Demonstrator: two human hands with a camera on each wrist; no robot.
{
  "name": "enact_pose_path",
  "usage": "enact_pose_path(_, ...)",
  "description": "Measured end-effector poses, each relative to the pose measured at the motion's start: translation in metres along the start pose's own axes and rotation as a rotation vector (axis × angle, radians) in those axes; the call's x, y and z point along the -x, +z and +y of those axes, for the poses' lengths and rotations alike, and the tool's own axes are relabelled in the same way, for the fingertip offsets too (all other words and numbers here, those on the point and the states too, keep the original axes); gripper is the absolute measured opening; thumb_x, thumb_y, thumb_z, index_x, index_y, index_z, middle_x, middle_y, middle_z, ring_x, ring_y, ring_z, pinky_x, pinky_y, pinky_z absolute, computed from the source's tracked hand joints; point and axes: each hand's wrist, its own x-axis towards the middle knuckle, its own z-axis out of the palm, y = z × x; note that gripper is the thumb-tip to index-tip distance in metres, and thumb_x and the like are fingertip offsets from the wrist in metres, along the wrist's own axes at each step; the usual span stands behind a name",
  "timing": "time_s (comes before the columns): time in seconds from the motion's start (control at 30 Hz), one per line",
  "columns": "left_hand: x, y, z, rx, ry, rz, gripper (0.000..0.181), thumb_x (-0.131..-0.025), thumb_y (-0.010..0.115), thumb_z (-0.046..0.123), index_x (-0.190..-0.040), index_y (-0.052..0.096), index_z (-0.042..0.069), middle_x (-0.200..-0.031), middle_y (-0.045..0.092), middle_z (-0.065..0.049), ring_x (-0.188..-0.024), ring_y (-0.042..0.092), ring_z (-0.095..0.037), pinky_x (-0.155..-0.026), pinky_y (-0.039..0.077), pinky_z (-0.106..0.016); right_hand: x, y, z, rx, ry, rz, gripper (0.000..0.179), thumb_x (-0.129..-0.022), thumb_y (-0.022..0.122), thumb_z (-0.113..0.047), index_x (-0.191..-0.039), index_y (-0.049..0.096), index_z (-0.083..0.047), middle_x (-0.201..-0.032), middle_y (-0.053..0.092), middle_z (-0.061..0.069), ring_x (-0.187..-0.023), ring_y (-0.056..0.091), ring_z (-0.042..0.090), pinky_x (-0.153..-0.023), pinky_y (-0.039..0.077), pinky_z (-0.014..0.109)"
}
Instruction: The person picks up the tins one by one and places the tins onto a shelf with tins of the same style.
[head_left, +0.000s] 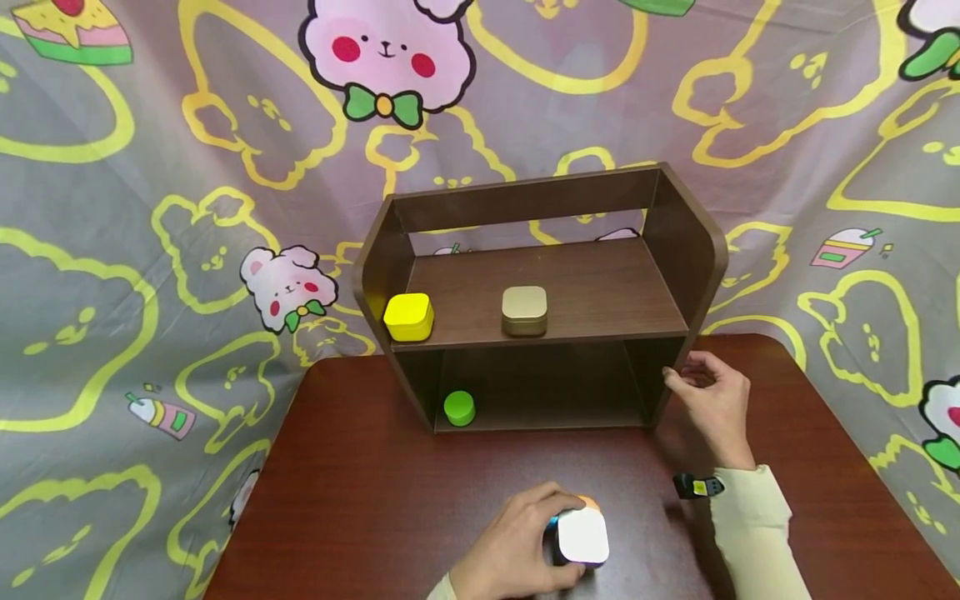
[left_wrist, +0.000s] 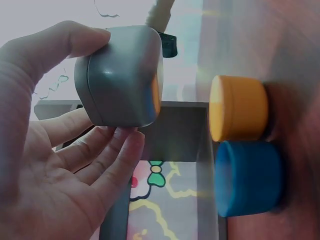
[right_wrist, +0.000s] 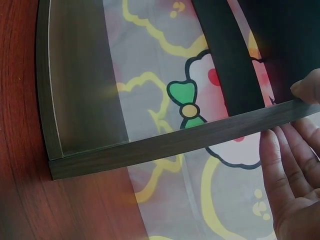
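Note:
My left hand (head_left: 517, 546) holds a rounded square silver-grey tin (left_wrist: 122, 75) between thumb and fingers, over the table's front; its pale lid (head_left: 583, 536) faces up in the head view. Below the tin are a round orange tin (left_wrist: 242, 108) and a round blue tin (left_wrist: 252, 177), side by side on the table and mostly hidden in the head view. At the right, my right hand (head_left: 712, 400) pinches the edge of the side panel (right_wrist: 165, 142) of a dark brown two-level shelf (head_left: 540, 187), thumb inside and fingers outside.
On the shelf's upper board sit a yellow square tin (head_left: 409, 318) at the left and a gold square tin (head_left: 524, 311) near the middle. A round green tin (head_left: 460, 408) stands at lower left. A patterned cloth (head_left: 285, 192) hangs behind the reddish-brown table (head_left: 337, 500).

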Motion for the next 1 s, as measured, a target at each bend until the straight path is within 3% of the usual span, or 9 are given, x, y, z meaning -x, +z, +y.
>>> enact_pose_path(0.4,-0.015,-0.025,0.003,0.055,-0.056,-0.024,0.056,-0.075,0.09,0.032,-0.125,0.069,0.019,-0.115,0.068,0.012,-0.099,0.063,0.004,-0.089,0.049,-0.011,-0.001,0.001,0.0,-0.018,0.0,-0.008,0.021,-0.079,0.082,0.002,-0.095,0.071,0.008,-0.071,0.06,-0.036,-0.065,0.059,-0.016,-0.065,0.049,0.002)
enact_pose_path(0.63,-0.022,-0.041,0.002,0.062,-0.054,0.006,0.057,-0.075,0.09,0.034,-0.125,0.069,0.019,-0.116,0.068,0.011,-0.099,0.064,0.003,-0.089,0.05,-0.012,-0.001,0.002,-0.001,-0.015,-0.001,-0.004,0.021,-0.079,0.082,0.002,-0.095,0.071,0.008,-0.071,0.059,-0.037,-0.065,0.059,-0.017,-0.065,0.049,0.002)
enact_pose_path(1.0,-0.028,-0.067,0.006,0.102,-0.105,0.03,0.061,-0.073,0.092,0.031,-0.129,0.069,0.02,-0.12,0.067,0.013,-0.102,0.064,0.001,-0.091,0.053,-0.021,0.0,-0.001,0.001,0.013,0.015,-0.012,0.022,-0.078,0.086,-0.002,-0.096,0.074,0.003,-0.071,0.06,-0.033,-0.065,0.059,-0.015,-0.064,0.048,0.003)
